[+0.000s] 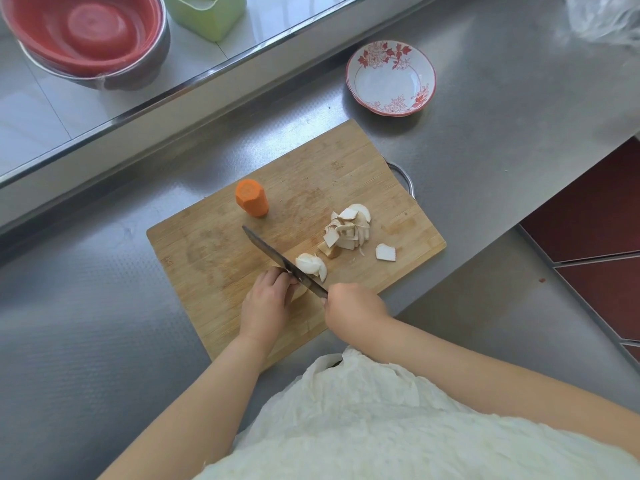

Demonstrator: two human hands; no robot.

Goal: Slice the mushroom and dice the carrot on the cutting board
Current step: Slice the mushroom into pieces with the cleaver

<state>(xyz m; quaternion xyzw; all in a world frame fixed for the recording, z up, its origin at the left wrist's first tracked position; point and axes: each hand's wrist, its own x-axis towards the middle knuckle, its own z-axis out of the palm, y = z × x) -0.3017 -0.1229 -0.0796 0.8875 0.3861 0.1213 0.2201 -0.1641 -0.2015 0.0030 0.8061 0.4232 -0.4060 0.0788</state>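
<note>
A wooden cutting board (214, 244) lies on the steel counter. A peeled orange carrot stub (252, 198) stands upright at the board's far left. A pile of pale mushroom slices (348, 226) lies toward the right, with one loose piece (385, 252) beside it. My left hand (268, 299) presses down on the uncut mushroom piece (298, 292), mostly hidden under my fingers. My right hand (353, 306) grips the handle of a dark knife (277, 256), whose blade rests against my left fingertips. Fresh slices (311, 264) lean on the blade's right side.
A white bowl with red flowers (390, 79) sits on the counter behind the board. Stacked red and steel basins (90, 39) and a green container (207, 13) stand on the raised ledge at back left. The counter's edge drops to a red floor (595, 237) at right.
</note>
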